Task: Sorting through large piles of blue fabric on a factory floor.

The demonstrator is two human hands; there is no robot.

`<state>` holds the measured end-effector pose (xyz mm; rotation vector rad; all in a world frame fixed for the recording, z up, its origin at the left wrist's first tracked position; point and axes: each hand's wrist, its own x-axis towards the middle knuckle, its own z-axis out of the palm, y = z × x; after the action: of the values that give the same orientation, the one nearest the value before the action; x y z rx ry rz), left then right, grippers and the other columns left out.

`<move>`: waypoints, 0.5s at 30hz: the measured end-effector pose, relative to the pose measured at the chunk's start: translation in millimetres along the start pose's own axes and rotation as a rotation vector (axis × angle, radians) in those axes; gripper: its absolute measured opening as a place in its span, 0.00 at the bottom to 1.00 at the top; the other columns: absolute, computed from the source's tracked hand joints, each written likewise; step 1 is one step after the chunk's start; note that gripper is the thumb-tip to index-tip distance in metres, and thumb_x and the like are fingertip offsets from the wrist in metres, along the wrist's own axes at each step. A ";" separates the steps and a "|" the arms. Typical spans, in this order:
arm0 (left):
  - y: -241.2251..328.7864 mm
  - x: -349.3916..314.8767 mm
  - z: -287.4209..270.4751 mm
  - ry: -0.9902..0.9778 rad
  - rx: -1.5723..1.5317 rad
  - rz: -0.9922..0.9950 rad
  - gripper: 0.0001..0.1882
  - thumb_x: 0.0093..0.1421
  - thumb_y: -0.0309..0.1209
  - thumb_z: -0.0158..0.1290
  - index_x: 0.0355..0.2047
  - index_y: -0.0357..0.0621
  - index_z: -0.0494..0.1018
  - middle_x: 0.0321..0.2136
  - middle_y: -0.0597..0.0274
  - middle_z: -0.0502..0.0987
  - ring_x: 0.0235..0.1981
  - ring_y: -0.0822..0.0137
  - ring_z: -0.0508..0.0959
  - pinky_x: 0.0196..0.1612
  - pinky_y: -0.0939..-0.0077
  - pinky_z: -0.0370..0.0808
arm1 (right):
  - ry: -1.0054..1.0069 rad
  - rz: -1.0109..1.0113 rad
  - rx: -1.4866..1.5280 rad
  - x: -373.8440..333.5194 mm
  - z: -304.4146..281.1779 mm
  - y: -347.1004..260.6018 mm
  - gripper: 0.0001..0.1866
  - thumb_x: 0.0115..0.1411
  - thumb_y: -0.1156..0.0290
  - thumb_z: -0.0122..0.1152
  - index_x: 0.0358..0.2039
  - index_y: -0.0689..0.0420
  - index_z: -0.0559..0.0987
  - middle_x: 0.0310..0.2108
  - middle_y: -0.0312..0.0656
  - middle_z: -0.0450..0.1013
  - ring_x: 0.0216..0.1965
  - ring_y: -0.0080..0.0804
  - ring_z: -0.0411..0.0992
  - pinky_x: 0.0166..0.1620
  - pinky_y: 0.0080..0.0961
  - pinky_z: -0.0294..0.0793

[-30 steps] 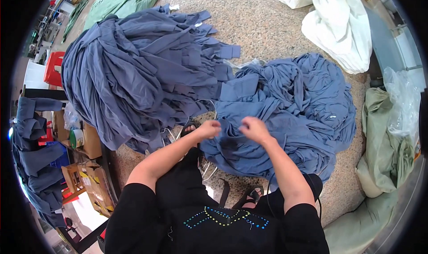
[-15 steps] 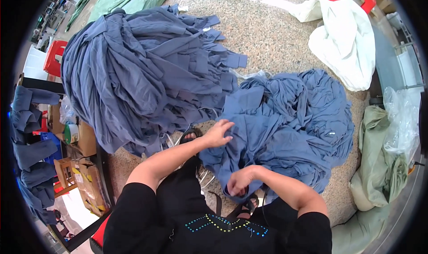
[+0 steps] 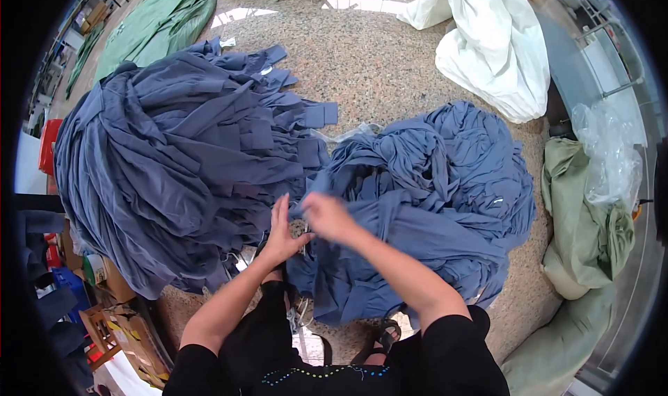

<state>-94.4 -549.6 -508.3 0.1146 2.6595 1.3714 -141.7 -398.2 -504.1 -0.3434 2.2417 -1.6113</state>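
Note:
A loose heap of slate-blue garments (image 3: 445, 236) lies on the floor before me and to the right. My right hand (image 3: 330, 219), smeared by motion, is closed at the heap's left side, with blurred blue cloth at its fingers. Just left of it, my left hand (image 3: 283, 241) is open, fingers stretched upward and thumb apart, between the heap and a second pile. This second pile of slate-blue garments (image 3: 153, 159) is gathered in a bundle at the left, cuffs spread toward the middle.
A white sack (image 3: 494, 55) lies at the far right. Along the right side are an olive-green sack (image 3: 584, 222) and clear plastic (image 3: 609, 152). Green sheeting (image 3: 163, 27) covers floor at the far left. Cardboard boxes (image 3: 132, 333) stand at the near left.
My right hand has moved up and left from the heap's near edge, bringing cloth with it. My left hand has come down and left, off the cloth. The view has shifted.

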 end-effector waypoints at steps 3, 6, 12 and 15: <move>22.1 7.5 -26.7 -0.231 -0.091 0.395 0.25 0.44 0.29 0.51 0.44 0.39 0.63 0.46 0.49 0.63 0.51 0.57 0.60 0.51 0.70 0.57 | -0.260 -0.311 0.185 -30.3 -2.8 -58.9 0.08 0.46 0.74 0.51 0.29 0.60 0.70 0.27 0.44 0.69 0.29 0.39 0.69 0.35 0.29 0.66; 41.2 -17.6 -57.1 -0.069 -0.451 -0.238 0.07 0.49 0.23 0.44 0.29 0.40 0.69 0.27 0.64 0.70 0.30 0.76 0.69 0.34 0.81 0.66 | -0.004 -0.081 0.165 -5.7 -67.6 -49.0 0.15 0.45 0.70 0.56 0.34 0.61 0.70 0.31 0.43 0.67 0.35 0.33 0.67 0.39 0.27 0.65; 44.5 -40.6 -216.1 0.868 -1.117 -0.092 0.15 0.53 0.33 0.41 0.39 0.38 0.66 0.35 0.56 0.71 0.38 0.62 0.71 0.44 0.66 0.68 | 0.373 0.447 -1.034 -18.8 -232.0 121.5 0.16 0.42 0.68 0.57 0.34 0.55 0.71 0.20 0.42 0.68 0.26 0.42 0.68 0.32 0.36 0.66; 42.9 -76.2 -252.9 0.768 -1.237 0.004 0.17 0.52 0.32 0.41 0.41 0.36 0.65 0.39 0.54 0.70 0.40 0.61 0.71 0.46 0.67 0.68 | 0.656 0.121 -0.552 -44.9 -210.4 119.0 0.07 0.46 0.71 0.52 0.26 0.59 0.71 0.12 0.41 0.65 0.18 0.37 0.67 0.25 0.32 0.67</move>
<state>-61.0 -738.2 -321.4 -0.6382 1.5960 3.1821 -188.5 -161.2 -550.0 0.2325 3.1190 -1.1113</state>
